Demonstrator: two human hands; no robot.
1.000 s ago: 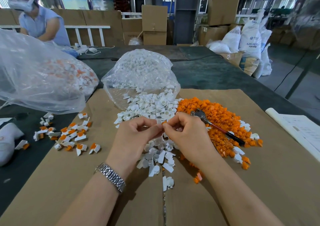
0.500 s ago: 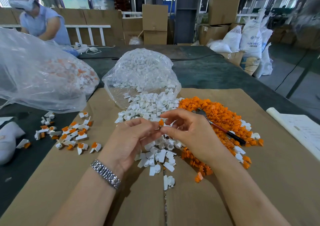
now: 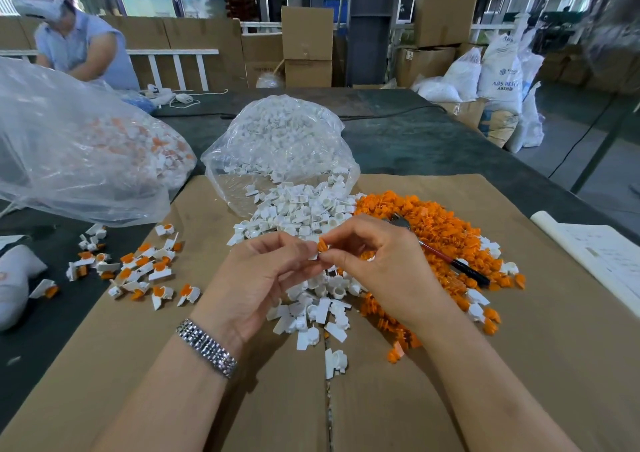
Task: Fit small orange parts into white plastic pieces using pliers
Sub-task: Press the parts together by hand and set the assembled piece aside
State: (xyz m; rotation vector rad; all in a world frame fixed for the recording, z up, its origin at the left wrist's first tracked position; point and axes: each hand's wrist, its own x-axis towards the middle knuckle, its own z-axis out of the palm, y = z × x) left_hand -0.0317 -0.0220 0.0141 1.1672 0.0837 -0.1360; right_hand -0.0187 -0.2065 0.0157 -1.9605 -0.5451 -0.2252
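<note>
Both hands meet above the cardboard sheet [image 3: 519, 365]. My left hand [image 3: 266, 278] pinches a small white plastic piece [image 3: 314, 256], mostly hidden by the fingers. My right hand [image 3: 384, 268] pinches an orange part [image 3: 322, 245] that sits on top of that white piece. Under the hands lies a heap of loose white pieces [image 3: 301, 212], with a heap of orange parts [image 3: 433, 230] to its right. The pliers [image 3: 446, 257], with red and black handles, lie untouched on the orange heap.
Fitted white-and-orange pieces [image 3: 138, 268] lie scattered at the left. A clear bag of white pieces [image 3: 277, 140] lies open behind the heaps; a larger bag [image 3: 86, 153] sits left. White paper [image 3: 602, 257] lies at the right edge. A person [image 3: 79, 46] works at the far left.
My hands have drawn slightly apart and turned; the orange part, hidden between the fingers a second ago, now shows on top of the white piece.
</note>
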